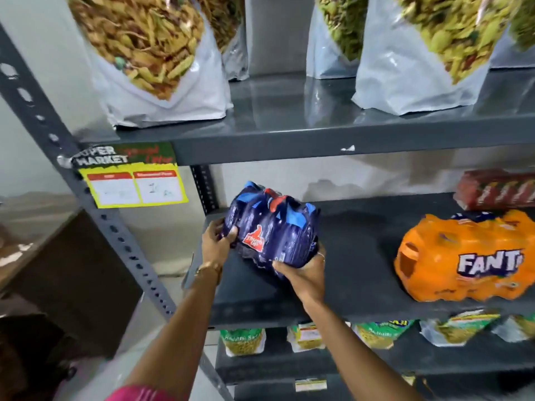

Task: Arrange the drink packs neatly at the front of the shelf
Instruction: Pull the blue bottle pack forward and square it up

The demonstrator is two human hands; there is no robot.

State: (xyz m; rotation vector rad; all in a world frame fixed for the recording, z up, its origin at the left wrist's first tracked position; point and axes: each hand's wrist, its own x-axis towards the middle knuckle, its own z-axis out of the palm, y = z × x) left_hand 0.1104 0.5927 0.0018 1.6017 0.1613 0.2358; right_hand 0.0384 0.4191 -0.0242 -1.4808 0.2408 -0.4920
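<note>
Blue pack (pixel 272 230) sits tilted over the left end of the middle shelf (pixel 359 250), gripped at both ends: left hand (pixel 217 241) on its left side, right hand (pixel 304 267) under its lower right corner. Slick shrink-wrap could slip through the fingers. Setting it down askew could leave it misaligned with the orange pack (pixel 463 256), well apart to the right.

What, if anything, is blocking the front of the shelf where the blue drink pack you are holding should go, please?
Nothing visible does. The blue drink pack is held by the left hand and right hand over bare shelf; the orange Fanta pack sits well off to the right.
</note>
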